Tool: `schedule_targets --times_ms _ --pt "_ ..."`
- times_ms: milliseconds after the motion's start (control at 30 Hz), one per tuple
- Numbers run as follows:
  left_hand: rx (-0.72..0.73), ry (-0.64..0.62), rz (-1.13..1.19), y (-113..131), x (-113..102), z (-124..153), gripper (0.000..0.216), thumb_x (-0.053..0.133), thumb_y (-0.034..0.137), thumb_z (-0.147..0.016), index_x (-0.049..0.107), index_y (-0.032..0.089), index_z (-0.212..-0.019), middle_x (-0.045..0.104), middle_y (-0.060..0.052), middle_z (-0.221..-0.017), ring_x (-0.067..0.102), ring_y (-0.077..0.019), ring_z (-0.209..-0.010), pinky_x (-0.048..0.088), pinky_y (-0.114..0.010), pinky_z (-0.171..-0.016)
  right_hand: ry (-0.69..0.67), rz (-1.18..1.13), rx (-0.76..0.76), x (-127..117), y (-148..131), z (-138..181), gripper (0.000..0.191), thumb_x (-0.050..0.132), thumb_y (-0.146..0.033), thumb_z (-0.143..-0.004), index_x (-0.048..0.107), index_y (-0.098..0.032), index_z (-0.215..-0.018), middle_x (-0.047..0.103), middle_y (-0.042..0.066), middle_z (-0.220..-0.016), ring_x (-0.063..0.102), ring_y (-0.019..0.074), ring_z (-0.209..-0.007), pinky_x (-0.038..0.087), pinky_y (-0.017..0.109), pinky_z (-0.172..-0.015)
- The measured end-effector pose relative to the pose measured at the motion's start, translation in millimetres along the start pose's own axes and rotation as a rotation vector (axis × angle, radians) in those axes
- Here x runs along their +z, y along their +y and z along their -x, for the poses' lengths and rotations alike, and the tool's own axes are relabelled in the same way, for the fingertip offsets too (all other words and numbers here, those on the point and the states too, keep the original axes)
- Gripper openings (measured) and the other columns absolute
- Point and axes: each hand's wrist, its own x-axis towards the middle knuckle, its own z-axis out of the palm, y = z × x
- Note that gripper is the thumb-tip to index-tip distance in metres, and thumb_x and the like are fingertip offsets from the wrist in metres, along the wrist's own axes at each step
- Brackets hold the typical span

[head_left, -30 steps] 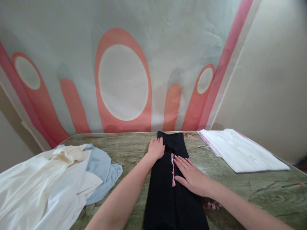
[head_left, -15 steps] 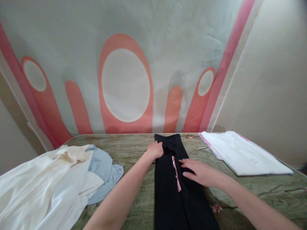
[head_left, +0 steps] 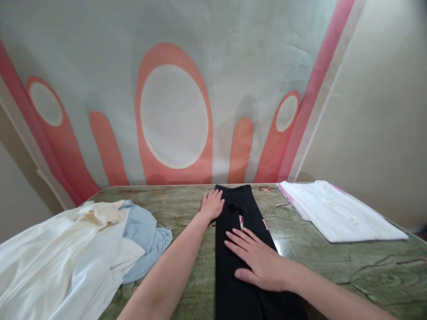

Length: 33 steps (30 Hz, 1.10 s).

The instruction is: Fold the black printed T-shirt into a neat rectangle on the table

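A long black garment (head_left: 240,213) with small pink marks lies folded lengthwise down the middle of the green marbled table (head_left: 187,204). My left hand (head_left: 211,204) lies flat and open on the table at the garment's far left edge, fingers stretched forward. My right hand (head_left: 256,260) rests flat on the garment's middle, fingers spread and pointing up-left, palm pressing the cloth down.
A loose heap of white and cream clothes (head_left: 56,249) with a light blue garment (head_left: 145,238) fills the table's left side. A neatly folded white shirt stack (head_left: 340,215) lies at the right. A wall with pink ovals stands right behind the table.
My right hand slid toward me and leftward over the black garment, covering the pink trim. My left hand opened flat and shifted slightly farther along the garment's left edge.
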Motion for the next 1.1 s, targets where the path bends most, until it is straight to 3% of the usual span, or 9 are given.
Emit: schedule_targets --times_ms 100,200,567,733,900,1000,1100 --pt "-0.057 0.138 0.030 1 -5 -1 0.038 0.030 0.035 -0.092 0.048 0.017 -0.120 0.050 -0.011 -0.124 0.037 -0.0229 -0.121 0.025 -0.042 -0.100 -0.013 -0.002 -0.001 0 -2 0 0.067 0.036 -0.055 -0.084 0.018 -0.024 -0.140 0.015 0.007 -0.147 0.009 0.0244 -0.135 0.005 0.047 -0.109" --pt "-0.063 0.217 0.071 3 -9 0 0.033 0.034 0.035 -0.091 0.052 0.018 -0.113 0.054 -0.009 -0.115 0.043 -0.0210 -0.113 0.029 -0.037 -0.097 -0.022 -0.007 -0.008 -2 -1 2 0.066 0.037 -0.055 -0.085 0.018 -0.024 -0.140 0.015 0.007 -0.147 0.009 0.0246 -0.135 0.005 0.047 -0.109" --pt "0.050 0.178 0.090 11 -14 4 0.025 0.051 0.032 -0.083 0.058 0.021 -0.104 0.054 -0.006 -0.114 0.041 -0.0215 -0.114 0.028 -0.037 -0.098 -0.067 -0.071 0.032 -4 -20 15 0.071 0.042 -0.057 -0.081 0.017 -0.027 -0.140 0.011 0.006 -0.148 0.010 0.0273 -0.134 0.010 0.048 -0.108" --pt "0.158 0.198 0.123 35 -19 -15 0.026 0.052 0.026 -0.081 0.056 0.021 -0.106 0.054 -0.006 -0.112 0.045 -0.0207 -0.109 0.033 -0.035 -0.094 -0.050 -0.121 0.027 -6 -19 12 0.071 0.043 -0.059 -0.079 0.023 -0.027 -0.139 0.017 0.007 -0.147 0.015 0.0293 -0.133 0.012 0.049 -0.107" --pt "0.304 0.088 0.121 69 -10 -64 0.025 0.049 0.026 -0.082 0.060 0.021 -0.104 0.058 -0.007 -0.108 0.050 -0.0203 -0.102 0.039 -0.033 -0.089 -0.048 -0.114 0.007 -9 -14 12 0.072 0.043 -0.060 -0.078 0.023 -0.027 -0.139 0.020 0.008 -0.146 0.015 0.0310 -0.133 0.013 0.052 -0.106" --pt "0.430 -0.005 0.116 77 5 -85 0.027 0.044 0.029 -0.085 0.059 0.027 -0.108 0.056 -0.002 -0.116 0.046 -0.0174 -0.111 0.035 -0.031 -0.095 -0.050 -0.102 0.002 -8 -12 12 0.070 0.040 -0.061 -0.079 0.024 -0.028 -0.139 0.022 0.007 -0.146 0.017 0.0312 -0.132 0.013 0.053 -0.105" --pt "0.512 -0.170 0.082 75 22 -93 0.034 0.037 0.035 -0.089 0.050 0.031 -0.120 0.047 0.001 -0.130 0.034 -0.0186 -0.124 0.025 -0.038 -0.102 -0.035 -0.097 -0.005 -8 -12 12 0.069 0.039 -0.060 -0.081 0.024 -0.027 -0.139 0.022 0.007 -0.145 0.018 0.0316 -0.132 0.013 0.053 -0.105"
